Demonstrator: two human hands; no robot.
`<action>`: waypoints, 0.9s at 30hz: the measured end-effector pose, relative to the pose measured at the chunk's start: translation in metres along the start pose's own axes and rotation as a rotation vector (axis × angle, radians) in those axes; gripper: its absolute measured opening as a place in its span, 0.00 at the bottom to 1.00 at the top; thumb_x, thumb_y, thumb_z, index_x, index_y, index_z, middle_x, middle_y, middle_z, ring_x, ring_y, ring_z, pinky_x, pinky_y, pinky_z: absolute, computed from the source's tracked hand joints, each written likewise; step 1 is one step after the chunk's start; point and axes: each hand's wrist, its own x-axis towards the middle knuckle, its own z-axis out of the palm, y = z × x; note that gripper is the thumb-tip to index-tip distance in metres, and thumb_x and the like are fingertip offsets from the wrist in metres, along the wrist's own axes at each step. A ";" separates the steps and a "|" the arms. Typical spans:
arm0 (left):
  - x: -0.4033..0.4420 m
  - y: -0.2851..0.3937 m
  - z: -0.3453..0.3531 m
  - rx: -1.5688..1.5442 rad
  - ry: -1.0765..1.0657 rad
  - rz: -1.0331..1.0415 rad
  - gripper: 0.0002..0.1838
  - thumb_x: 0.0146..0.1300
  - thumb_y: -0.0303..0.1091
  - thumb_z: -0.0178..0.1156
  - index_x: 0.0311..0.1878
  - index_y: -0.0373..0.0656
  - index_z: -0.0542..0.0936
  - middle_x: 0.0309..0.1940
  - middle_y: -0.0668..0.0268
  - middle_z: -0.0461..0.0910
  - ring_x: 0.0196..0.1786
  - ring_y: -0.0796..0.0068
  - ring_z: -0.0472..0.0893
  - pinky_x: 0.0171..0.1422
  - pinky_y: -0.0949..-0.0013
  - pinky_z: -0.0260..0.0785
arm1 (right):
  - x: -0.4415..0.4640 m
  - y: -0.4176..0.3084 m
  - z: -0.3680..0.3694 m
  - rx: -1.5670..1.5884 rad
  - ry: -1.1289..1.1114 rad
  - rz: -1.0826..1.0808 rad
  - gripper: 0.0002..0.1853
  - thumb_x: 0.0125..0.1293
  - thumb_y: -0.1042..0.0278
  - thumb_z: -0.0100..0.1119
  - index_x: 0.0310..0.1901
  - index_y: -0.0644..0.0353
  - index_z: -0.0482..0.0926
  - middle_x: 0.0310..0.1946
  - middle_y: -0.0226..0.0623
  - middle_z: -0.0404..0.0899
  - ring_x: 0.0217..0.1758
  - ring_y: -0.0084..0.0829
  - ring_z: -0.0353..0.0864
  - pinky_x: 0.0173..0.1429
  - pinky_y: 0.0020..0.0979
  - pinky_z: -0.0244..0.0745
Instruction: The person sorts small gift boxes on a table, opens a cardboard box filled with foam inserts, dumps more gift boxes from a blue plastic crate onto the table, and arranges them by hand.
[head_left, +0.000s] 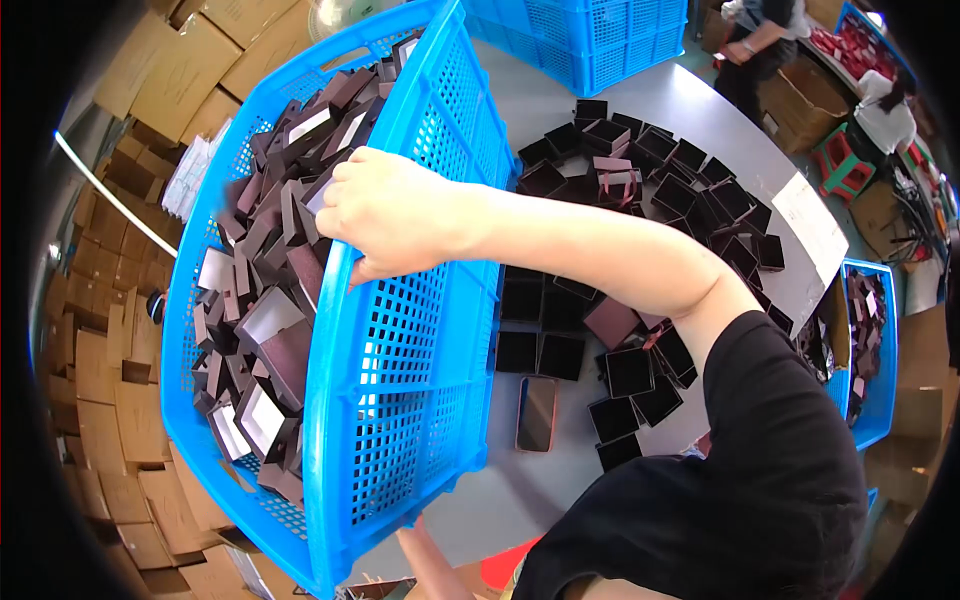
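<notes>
Right hand: the person's right hand (395,212) reaches across and is clamped on the near rim of a big blue basket (322,430), fingers curled over the edge and thumb on the outer side.
Left hand: I see only the forearm (430,563), below the basket's lower corner; the hand is hidden, so I can't tell how its fingers stand.
Basket: on the left, beside the round grey table (572,430); it looks tilted, though the bent view makes that hard to judge.
Inside it: a jumbled heap of dark brown box parts (286,355), some showing white insides.
Tabletop: many open black boxes (630,372), spread and overlapping, with a phone (537,414) lying near them.
Far edge: blue crates (630,45) and a pale sheet (808,225).
Around: brown cartons (97,385) stacked left; a co-worker in dark clothes (768,75) at upper right.
</notes>
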 end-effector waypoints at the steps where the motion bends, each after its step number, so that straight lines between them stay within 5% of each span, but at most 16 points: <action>1: 0.001 0.000 -0.001 -0.005 -0.006 0.003 0.19 0.54 0.30 0.56 0.50 0.36 0.76 0.51 0.56 0.78 0.52 0.58 0.78 0.56 0.56 0.68 | -0.001 -0.005 0.001 -0.014 0.027 -0.003 0.30 0.49 0.33 0.62 0.29 0.60 0.82 0.28 0.37 0.81 0.41 0.38 0.78 0.48 0.37 0.68; 4: 0.005 -0.004 -0.006 -0.013 -0.018 0.015 0.18 0.54 0.31 0.56 0.50 0.36 0.77 0.51 0.56 0.78 0.51 0.58 0.78 0.56 0.56 0.68 | -0.004 -0.023 0.002 -0.044 0.073 0.013 0.30 0.49 0.32 0.62 0.29 0.59 0.82 0.27 0.36 0.81 0.40 0.36 0.77 0.47 0.37 0.67; 5: 0.006 -0.007 -0.009 -0.019 -0.028 0.016 0.18 0.54 0.31 0.56 0.50 0.36 0.77 0.51 0.56 0.78 0.51 0.58 0.78 0.56 0.56 0.68 | -0.006 -0.033 0.000 -0.013 0.020 0.054 0.24 0.47 0.43 0.67 0.30 0.59 0.81 0.28 0.36 0.79 0.41 0.36 0.77 0.49 0.36 0.66; 18: 0.025 -0.016 -0.032 -0.047 -0.091 0.042 0.17 0.55 0.31 0.56 0.49 0.36 0.77 0.49 0.57 0.79 0.50 0.59 0.78 0.55 0.57 0.69 | 0.009 -0.084 0.036 -0.186 0.019 0.122 0.23 0.47 0.38 0.63 0.25 0.54 0.83 0.23 0.33 0.80 0.36 0.34 0.78 0.42 0.35 0.64; 20: 0.025 -0.020 -0.031 -0.052 -0.098 0.050 0.17 0.55 0.31 0.56 0.48 0.36 0.77 0.49 0.57 0.79 0.50 0.59 0.79 0.55 0.58 0.69 | 0.005 -0.078 0.030 -0.157 -0.062 0.154 0.25 0.48 0.38 0.63 0.32 0.54 0.83 0.31 0.35 0.81 0.43 0.36 0.78 0.50 0.40 0.66; 23: 0.026 -0.030 -0.041 -0.038 -0.099 0.040 0.17 0.55 0.31 0.56 0.48 0.36 0.77 0.49 0.58 0.79 0.49 0.60 0.79 0.54 0.58 0.69 | -0.004 -0.084 0.033 -0.229 0.136 0.257 0.28 0.51 0.38 0.62 0.43 0.55 0.80 0.43 0.40 0.79 0.52 0.39 0.75 0.60 0.50 0.63; 24: 0.027 -0.033 -0.046 -0.028 -0.095 0.037 0.17 0.55 0.31 0.56 0.48 0.36 0.77 0.49 0.58 0.79 0.49 0.60 0.79 0.54 0.58 0.69 | -0.009 -0.086 0.031 -0.253 0.017 0.313 0.33 0.52 0.39 0.62 0.55 0.53 0.74 0.53 0.43 0.74 0.60 0.43 0.70 0.65 0.59 0.56; 26: 0.031 -0.045 -0.066 0.009 -0.066 0.030 0.17 0.55 0.31 0.56 0.48 0.36 0.78 0.48 0.58 0.79 0.49 0.60 0.79 0.54 0.58 0.69 | -0.064 -0.098 0.011 -0.216 0.324 0.135 0.33 0.53 0.44 0.63 0.59 0.49 0.73 0.56 0.44 0.73 0.64 0.43 0.68 0.66 0.56 0.57; 27: 0.032 -0.055 -0.081 0.029 -0.030 0.034 0.17 0.55 0.31 0.56 0.48 0.36 0.78 0.48 0.58 0.79 0.49 0.60 0.79 0.54 0.58 0.69 | -0.104 -0.101 -0.009 -0.151 0.226 0.163 0.32 0.53 0.46 0.64 0.60 0.47 0.72 0.57 0.43 0.73 0.65 0.42 0.68 0.66 0.54 0.58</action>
